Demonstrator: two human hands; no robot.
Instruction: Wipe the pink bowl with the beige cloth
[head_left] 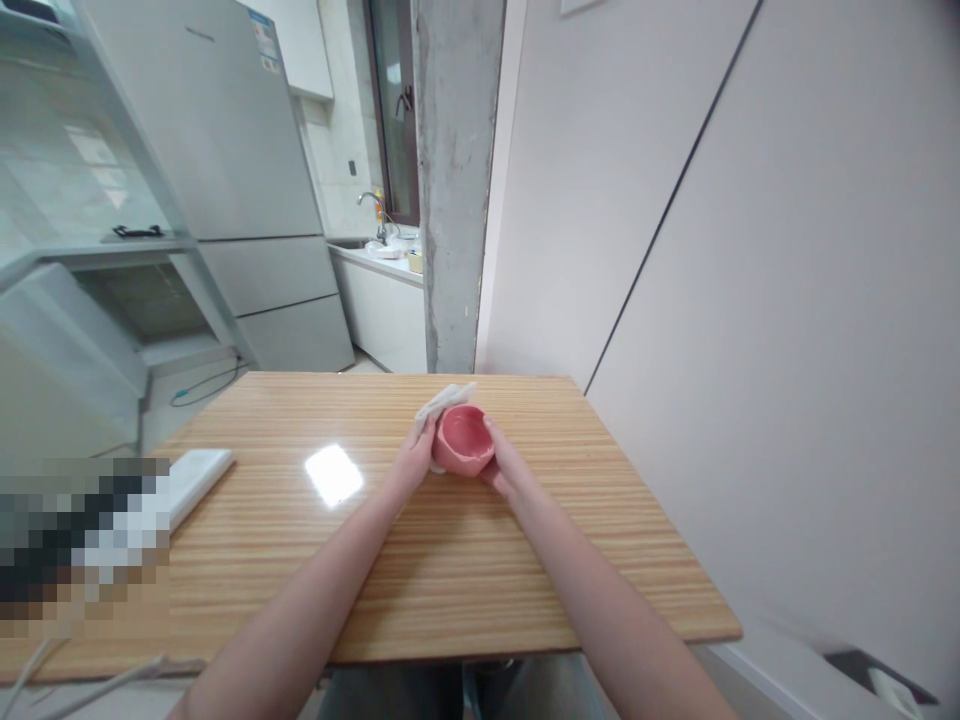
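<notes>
A small pink bowl [465,435] is held between my two hands above the far middle of the wooden table [525,590], its hollow tilted toward me. My left hand [417,450] grips the bowl's left side, with a white tissue or cloth [444,402] between fingers and bowl. The white piece sticks out behind the rim, and a bit of it shows under the bowl. On the right side, my right hand [501,462] is closed on the bowl, thumb at the rim and fingers underneath. The fingertips of both hands are partly hidden by the bowl.
A white flat object [199,475] lies at the table's left, beside a blurred-out patch. White cables [112,690] run along the near left edge. A pale wall [720,350] borders the table's right; a fridge [217,150] and sink counter [382,300] stand beyond.
</notes>
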